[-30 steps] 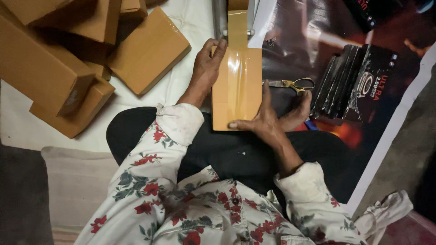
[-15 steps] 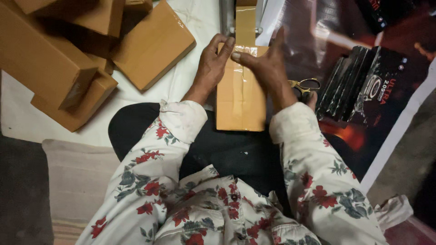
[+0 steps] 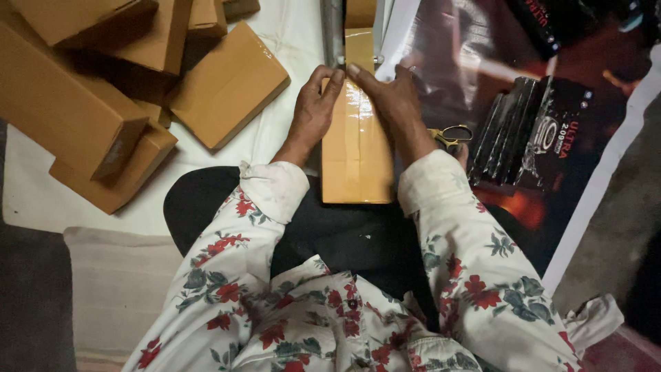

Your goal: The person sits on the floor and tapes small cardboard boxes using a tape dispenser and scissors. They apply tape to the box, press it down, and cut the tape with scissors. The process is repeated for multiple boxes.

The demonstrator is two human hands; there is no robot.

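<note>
A flat brown cardboard box [image 3: 355, 157] lies lengthwise on my lap, its top covered with shiny clear tape. My left hand [image 3: 313, 105] rests on the box's far left edge, fingers bent over the top. My right hand [image 3: 388, 96] presses flat on the far end of the box, fingertips meeting the left hand's. Both sleeves are white with red flowers. Beyond the box stands a grey tube [image 3: 333, 31], and another brown box [image 3: 360, 14] sits behind it.
Several brown cardboard boxes [image 3: 103, 83] are piled at the left on a white sheet [image 3: 41, 200]. Yellow-handled scissors [image 3: 451, 136] lie right of my right wrist. A stack of black packets [image 3: 530, 134] sits on a dark glossy poster [image 3: 482, 55].
My right hand has moved from the near right edge of the box up to its far end, beside the left hand. The box has stayed on my lap.
</note>
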